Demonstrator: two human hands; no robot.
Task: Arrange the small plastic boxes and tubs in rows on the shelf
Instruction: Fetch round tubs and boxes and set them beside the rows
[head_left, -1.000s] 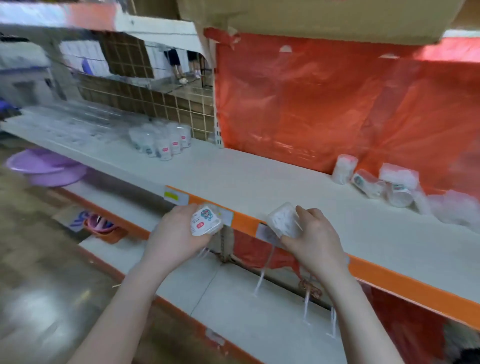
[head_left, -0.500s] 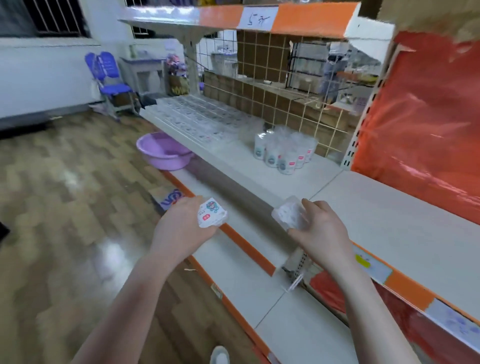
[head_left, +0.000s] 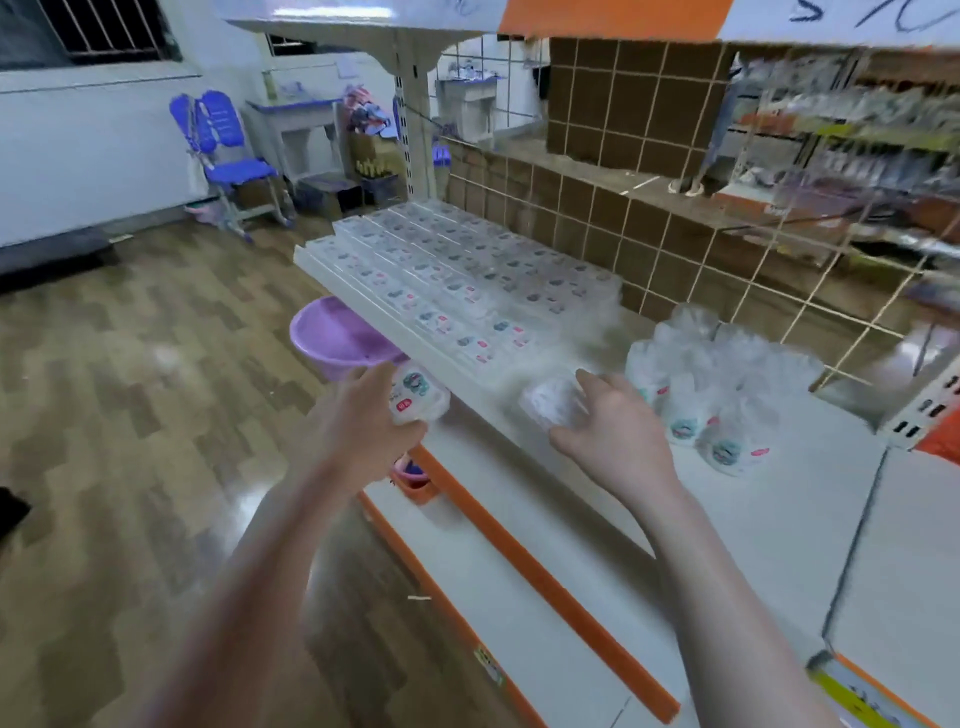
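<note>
My left hand (head_left: 363, 431) is gripping a labelled tub (head_left: 418, 400), label facing up, print unreadable; my right hand (head_left: 608, 431) is pinching a clear tub (head_left: 553, 402) over the shelf (head_left: 779, 519) edge.

We see even indoor light, glare on the floor (head_left: 119, 525) at left, motion blur far right, and wide-angle bending at edges.
</note>
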